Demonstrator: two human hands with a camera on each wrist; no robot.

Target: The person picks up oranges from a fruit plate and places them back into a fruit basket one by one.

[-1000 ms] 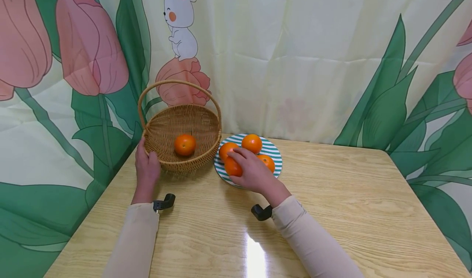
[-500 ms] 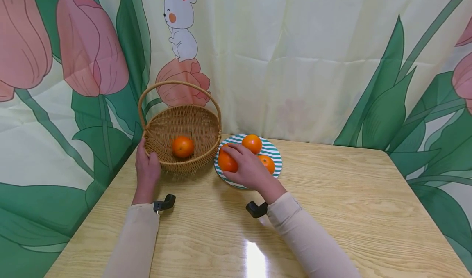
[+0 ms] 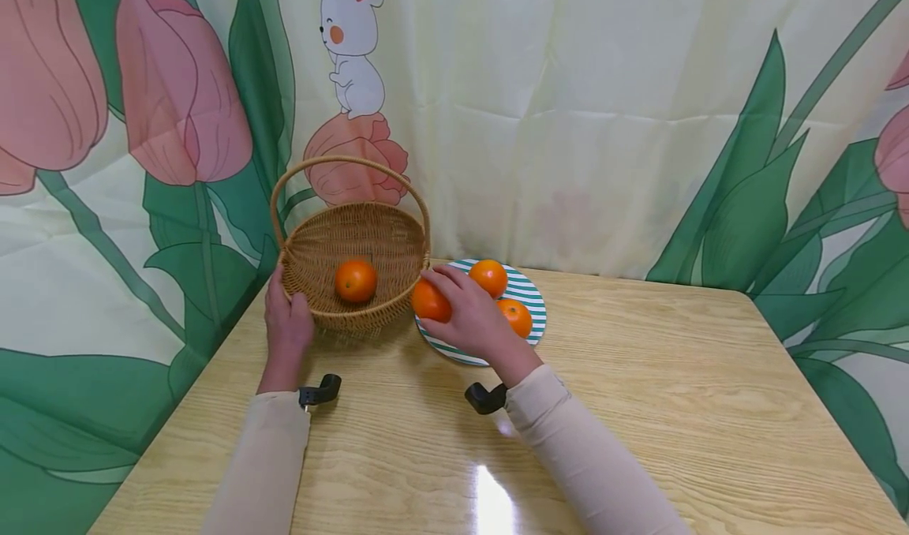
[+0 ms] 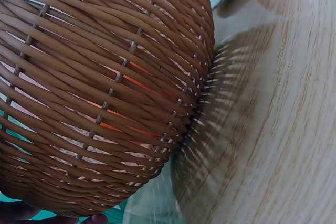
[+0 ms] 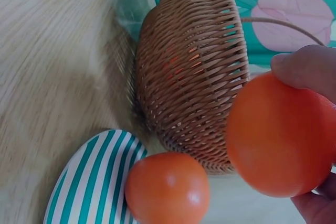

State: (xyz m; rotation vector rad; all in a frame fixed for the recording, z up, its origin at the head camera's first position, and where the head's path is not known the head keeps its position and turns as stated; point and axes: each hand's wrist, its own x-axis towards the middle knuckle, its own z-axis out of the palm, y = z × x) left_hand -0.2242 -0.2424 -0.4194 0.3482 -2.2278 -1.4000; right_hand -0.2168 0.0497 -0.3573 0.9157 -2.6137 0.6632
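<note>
While the left hand (image 3: 289,326) grips the side of the basket (image 3: 348,231), the right hand (image 3: 472,314) has its grip tight on a fruit (image 3: 430,301), thumb and fingers around it. That fruit is near the edge of the plate (image 3: 526,286), just beside the basket. The step looks like putting fruit in the basket. I think the next move needs a lift over the side, then a gentle let-go. The fruit is round, with no long way, and I can't tell where its top points.
</note>
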